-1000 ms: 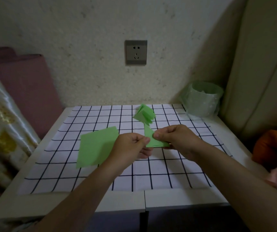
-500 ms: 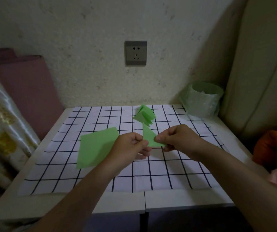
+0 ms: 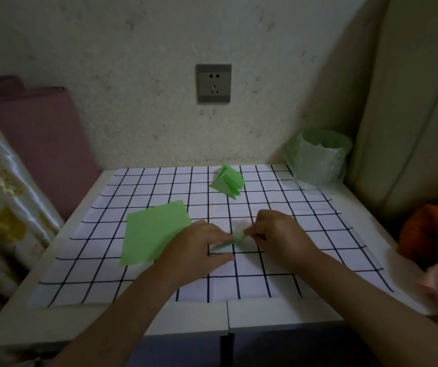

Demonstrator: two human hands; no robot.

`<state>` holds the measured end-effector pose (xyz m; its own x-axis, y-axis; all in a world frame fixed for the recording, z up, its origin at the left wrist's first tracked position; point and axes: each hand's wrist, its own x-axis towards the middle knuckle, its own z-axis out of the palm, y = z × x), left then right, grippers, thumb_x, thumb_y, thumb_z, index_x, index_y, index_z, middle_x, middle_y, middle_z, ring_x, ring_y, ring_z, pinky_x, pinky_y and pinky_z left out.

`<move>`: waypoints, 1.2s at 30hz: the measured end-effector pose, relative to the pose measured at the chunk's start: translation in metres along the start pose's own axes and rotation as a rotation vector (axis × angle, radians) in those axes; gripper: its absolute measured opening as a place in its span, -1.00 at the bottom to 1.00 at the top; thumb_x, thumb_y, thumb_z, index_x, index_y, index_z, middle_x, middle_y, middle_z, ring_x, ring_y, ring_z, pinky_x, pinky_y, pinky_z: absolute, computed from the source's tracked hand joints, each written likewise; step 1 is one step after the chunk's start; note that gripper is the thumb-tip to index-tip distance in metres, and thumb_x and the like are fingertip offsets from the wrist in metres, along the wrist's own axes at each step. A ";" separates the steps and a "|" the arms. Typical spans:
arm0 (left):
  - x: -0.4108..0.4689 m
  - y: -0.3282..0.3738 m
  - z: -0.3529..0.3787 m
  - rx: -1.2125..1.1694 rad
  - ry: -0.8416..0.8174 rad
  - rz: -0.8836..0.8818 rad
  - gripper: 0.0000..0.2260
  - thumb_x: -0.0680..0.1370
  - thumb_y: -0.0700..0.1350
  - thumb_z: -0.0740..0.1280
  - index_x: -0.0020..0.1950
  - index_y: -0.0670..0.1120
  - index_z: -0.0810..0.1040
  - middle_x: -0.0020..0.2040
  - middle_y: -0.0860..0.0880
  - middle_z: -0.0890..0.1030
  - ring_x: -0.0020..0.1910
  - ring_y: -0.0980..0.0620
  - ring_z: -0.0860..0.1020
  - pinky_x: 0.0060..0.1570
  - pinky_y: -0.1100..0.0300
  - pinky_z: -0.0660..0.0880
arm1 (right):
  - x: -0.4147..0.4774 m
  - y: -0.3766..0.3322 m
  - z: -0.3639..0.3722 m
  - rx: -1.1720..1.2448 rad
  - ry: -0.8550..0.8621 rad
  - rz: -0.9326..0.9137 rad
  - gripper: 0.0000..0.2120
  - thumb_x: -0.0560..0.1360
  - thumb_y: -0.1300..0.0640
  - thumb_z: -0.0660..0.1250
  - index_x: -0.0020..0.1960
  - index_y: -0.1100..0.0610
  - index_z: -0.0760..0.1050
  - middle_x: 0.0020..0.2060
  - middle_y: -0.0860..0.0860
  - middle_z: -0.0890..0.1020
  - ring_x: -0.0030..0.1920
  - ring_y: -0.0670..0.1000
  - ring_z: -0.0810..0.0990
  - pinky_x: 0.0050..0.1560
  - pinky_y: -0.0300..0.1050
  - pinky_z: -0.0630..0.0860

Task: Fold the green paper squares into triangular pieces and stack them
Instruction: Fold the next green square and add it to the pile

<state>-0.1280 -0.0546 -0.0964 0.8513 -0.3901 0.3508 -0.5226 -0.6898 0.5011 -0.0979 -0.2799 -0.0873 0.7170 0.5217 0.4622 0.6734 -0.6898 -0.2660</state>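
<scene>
A small folded green paper piece (image 3: 232, 241) lies low over the checked cloth between my hands, blurred and mostly covered. My left hand (image 3: 199, 247) rests on its left part with the fingers laid over it. My right hand (image 3: 278, 234) pinches its right end between thumb and fingers. A pile of flat green paper squares (image 3: 154, 231) lies to the left, partly under my left wrist. A stack of folded green triangular pieces (image 3: 228, 181) sits further back near the middle.
The white table (image 3: 186, 321) carries a black-and-white checked cloth (image 3: 318, 260). A pale green lined container (image 3: 321, 157) stands at the back right corner. A wall with a socket (image 3: 214, 83) is behind, fabric to the left, an orange object (image 3: 429, 229) to the right.
Both hands have dropped from holding the folded piece upright in the air down to the cloth. The piece now lies flat and mostly hidden under my fingers.
</scene>
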 end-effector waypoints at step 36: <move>-0.037 0.001 0.012 0.252 -0.096 0.071 -0.63 0.60 0.10 0.17 0.38 0.08 0.47 0.34 0.13 0.49 0.30 0.14 0.38 0.30 0.14 0.36 | -0.015 -0.031 0.026 -0.268 -0.252 0.020 -0.56 0.41 0.02 0.23 0.27 0.00 0.55 0.09 -0.01 0.56 0.02 0.06 0.53 0.03 -0.01 0.42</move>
<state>-0.1600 -0.0483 -0.1185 0.8197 -0.4906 0.2956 -0.5632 -0.7841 0.2608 -0.1245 -0.2534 -0.1075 0.7743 0.5908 0.2269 0.6113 -0.7910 -0.0264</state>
